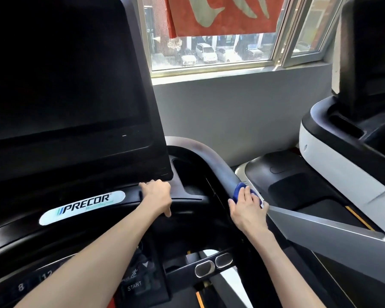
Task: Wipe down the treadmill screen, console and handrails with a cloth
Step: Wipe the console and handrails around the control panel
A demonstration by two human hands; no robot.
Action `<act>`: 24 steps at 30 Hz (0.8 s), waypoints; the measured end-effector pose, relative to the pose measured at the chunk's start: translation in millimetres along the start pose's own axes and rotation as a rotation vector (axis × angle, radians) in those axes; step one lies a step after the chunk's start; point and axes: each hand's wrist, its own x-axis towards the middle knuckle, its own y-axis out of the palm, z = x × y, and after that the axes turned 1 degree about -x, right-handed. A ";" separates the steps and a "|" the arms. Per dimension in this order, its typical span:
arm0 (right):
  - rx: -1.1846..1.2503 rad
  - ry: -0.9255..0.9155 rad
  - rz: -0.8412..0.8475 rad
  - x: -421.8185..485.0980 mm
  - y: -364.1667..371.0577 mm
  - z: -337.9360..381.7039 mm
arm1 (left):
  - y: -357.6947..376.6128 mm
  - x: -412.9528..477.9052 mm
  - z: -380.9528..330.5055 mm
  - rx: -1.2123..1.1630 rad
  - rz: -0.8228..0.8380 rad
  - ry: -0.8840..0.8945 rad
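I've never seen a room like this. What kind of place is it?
Probably a gym. There's a treadmill console, a second exercise machine beside it, and a window overlooking parked cars.

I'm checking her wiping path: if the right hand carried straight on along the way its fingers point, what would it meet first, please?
The right hand, pressing the blue cloth on the right handrail, points up along that rail. It would probably just follow the rail to its curved top by the console; depth is unclear.

Setting: a gym. A large black Precor-branded treadmill console (pixel 82 203) with a dark screen stands beside a second black-and-white exercise machine (pixel 333 138) on its right. Behind the console, an aluminium-framed window (pixel 211 70) overlooks parked cars.
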 end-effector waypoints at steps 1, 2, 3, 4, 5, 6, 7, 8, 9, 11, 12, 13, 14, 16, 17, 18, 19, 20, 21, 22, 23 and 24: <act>-0.038 -0.029 0.039 -0.7 -1.3 -1.1 | 0.9 -0.3 0.5 -0.004 0.001 -0.005; -0.084 -0.054 0.061 -1.1 -1.6 -3.7 | 1.3 -0.2 0.7 -0.007 -0.001 -0.009; -0.126 -0.076 0.069 0.0 -1.7 -6.9 | 1.1 -0.1 0.7 -0.011 -0.004 -0.012; -0.154 -0.082 0.064 1.3 -1.5 -8.9 | 1.0 0.3 0.4 -0.013 -0.003 -0.014; -0.172 -0.063 0.057 3.4 -0.5 -8.6 | 1.2 0.9 -0.3 -0.013 -0.001 -0.013; -0.192 -0.029 0.041 6.8 1.2 -6.3 | 1.0 1.7 -1.0 -0.013 0.001 -0.012; -0.209 0.013 0.021 10.7 0.9 -1.2 | 0.9 2.1 -1.6 -0.011 0.004 -0.011; -0.212 0.063 0.011 15.8 -1.3 4.2 | 0.6 2.0 -2.1 -0.009 0.009 -0.011; -0.195 0.102 0.016 22.2 -5.1 8.1 | -0.1 1.6 -2.6 -0.010 0.012 -0.012; -0.121 0.127 0.057 38.2 -17.0 9.2 | -1.1 2.1 -3.2 -0.019 0.011 -0.013; -0.069 0.123 0.084 45.0 -24.2 6.2 | -1.4 2.3 -3.3 -0.022 0.013 -0.014; -0.012 0.125 0.111 49.5 -31.7 1.8 | -1.8 2.4 -3.4 -0.023 0.018 -0.015; 0.037 0.137 0.126 51.2 -38.1 -3.8 | -2.3 2.8 -3.8 -0.022 0.022 -0.015; 0.122 0.166 0.110 47.5 -45.2 -12.2 | -3.8 3.7 -5.5 -0.012 0.033 -0.015; 0.153 0.183 0.092 43.7 -46.8 -11.8 | -4.5 4.2 -6.8 -0.003 0.041 -0.013; 0.153 0.196 0.077 39.3 -45.4 -8.5 | -5.1 4.5 -8.3 0.007 0.051 -0.008; 0.098 0.190 0.070 33.7 -42.2 -3.2 | -6.0 4.4 -9.7 0.017 0.061 -0.004; 0.008 0.170 0.080 28.5 -35.2 3.1 | -6.7 3.8 -10.8 0.028 0.069 0.000; -0.082 0.134 0.092 23.3 -28.5 8.6 | -7.4 3.4 -11.6 0.037 0.074 0.001; -0.126 0.121 0.111 19.4 -22.5 11.2 | -7.9 3.5 -12.1 0.044 0.076 0.001; -0.126 0.132 0.136 18.4 -17.9 9.9 | -8.1 3.9 -12.0 0.048 0.077 0.000; -0.100 0.145 0.161 19.2 -15.7 5.6 | -8.0 4.1 -11.7 0.048 0.079 0.001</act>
